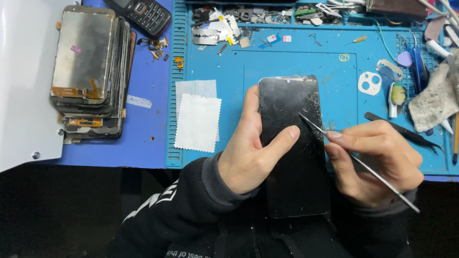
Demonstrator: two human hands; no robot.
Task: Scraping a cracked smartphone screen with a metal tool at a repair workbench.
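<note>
While my left hand (248, 155) clamps the cracked phone screen (292, 143), long axis running away from me on the blue mat (296, 57), my right hand (377, 160) pinches the thin metal pry tool (356, 161), tip touching its shattered right edge.

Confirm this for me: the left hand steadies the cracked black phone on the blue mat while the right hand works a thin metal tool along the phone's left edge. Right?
Not quite. In the head view the left hand steadies the cracked phone on the blue mat, but the right hand works the thin metal tool at the shattered right edge.
</note>
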